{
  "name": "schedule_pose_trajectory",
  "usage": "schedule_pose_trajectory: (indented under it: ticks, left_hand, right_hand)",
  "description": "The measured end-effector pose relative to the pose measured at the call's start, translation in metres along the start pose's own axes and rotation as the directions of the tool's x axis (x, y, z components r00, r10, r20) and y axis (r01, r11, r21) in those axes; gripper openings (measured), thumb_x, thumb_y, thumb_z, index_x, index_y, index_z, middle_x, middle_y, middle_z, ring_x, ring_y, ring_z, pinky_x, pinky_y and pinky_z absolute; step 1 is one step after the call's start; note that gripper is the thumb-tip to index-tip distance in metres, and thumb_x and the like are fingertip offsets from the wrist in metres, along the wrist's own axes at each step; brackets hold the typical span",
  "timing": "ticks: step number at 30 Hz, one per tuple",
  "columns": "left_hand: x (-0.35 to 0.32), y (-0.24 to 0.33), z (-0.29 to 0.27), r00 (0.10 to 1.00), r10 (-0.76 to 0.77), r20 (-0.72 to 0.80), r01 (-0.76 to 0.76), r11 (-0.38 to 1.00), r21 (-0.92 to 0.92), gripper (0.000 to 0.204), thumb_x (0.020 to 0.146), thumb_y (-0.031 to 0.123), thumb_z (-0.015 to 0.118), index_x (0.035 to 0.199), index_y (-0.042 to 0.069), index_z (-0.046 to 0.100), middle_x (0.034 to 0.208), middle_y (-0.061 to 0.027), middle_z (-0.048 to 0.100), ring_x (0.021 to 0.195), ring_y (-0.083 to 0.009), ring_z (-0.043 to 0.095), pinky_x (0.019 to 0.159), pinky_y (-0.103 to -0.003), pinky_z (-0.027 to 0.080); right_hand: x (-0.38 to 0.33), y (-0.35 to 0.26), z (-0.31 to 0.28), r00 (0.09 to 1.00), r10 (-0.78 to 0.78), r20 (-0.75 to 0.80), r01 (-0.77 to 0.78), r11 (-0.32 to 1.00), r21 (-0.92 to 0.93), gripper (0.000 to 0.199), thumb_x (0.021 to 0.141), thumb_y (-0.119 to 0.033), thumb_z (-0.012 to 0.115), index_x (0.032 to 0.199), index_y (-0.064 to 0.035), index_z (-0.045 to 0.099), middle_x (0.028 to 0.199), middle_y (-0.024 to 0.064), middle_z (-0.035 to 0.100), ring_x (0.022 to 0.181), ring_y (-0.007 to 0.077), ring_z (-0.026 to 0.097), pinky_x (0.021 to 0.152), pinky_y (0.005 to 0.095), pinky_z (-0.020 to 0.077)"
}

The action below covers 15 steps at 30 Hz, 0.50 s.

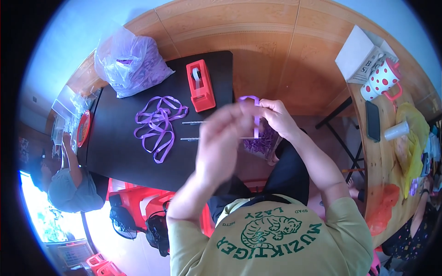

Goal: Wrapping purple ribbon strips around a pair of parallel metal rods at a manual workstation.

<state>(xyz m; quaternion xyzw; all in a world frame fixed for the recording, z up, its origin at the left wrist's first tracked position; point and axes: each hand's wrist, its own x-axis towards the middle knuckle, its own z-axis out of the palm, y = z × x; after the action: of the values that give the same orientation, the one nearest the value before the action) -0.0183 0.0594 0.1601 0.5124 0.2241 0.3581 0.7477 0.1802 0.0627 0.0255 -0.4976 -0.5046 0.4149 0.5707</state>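
Note:
My right hand pinches a narrow purple ribbon just past the table's right edge. The ribbon arches between my two hands, and one end hangs down by a thin metal rod. My left hand is smeared by motion, raised over the table edge; its fingers cannot be made out. Beneath it, two thin metal rods lie roughly parallel and stick out past the edge, partly hidden by the hand. A loose tangle of purple ribbon rests on the dark table to the left.
A red tape dispenser and a plastic bag of purple pieces stand on the black table. Below my hands is a container of purple pieces. A wooden table at right holds a phone and dotted mug. Other people sit on both sides.

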Motion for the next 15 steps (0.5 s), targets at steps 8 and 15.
schedule_pose_trajectory:
  ticks: [8, 15]
  left_hand:
    - [0.008, -0.043, -0.040, 0.991, -0.068, -0.115, 0.106, 0.923, 0.370, 0.024, 0.087, 0.006, 0.059, 0.108, -0.005, 0.063, 0.093, -0.0073, 0.065, 0.079, -0.0092, 0.058, 0.068, -0.021, 0.045]
    - [0.062, -0.050, -0.045, 0.943, -0.330, 0.041, 0.257, 0.802, 0.539, 0.014, 0.086, 0.008, 0.064, 0.090, -0.004, 0.068, 0.070, -0.0007, 0.061, 0.059, -0.0055, 0.053, 0.055, -0.020, 0.042]
  right_hand:
    - [-0.001, -0.029, 0.007, 0.993, 0.081, 0.089, -0.099, 0.970, 0.220, 0.019, 0.092, -0.013, 0.055, 0.094, 0.0031, 0.065, 0.089, 0.0038, 0.059, 0.085, 0.0102, 0.053, 0.082, 0.0259, 0.0406]
    - [0.001, -0.039, 0.013, 0.988, 0.133, 0.072, -0.152, 0.882, 0.446, 0.018, 0.092, -0.011, 0.056, 0.100, 0.0025, 0.063, 0.091, 0.0053, 0.059, 0.083, 0.0116, 0.057, 0.080, 0.0271, 0.0456]
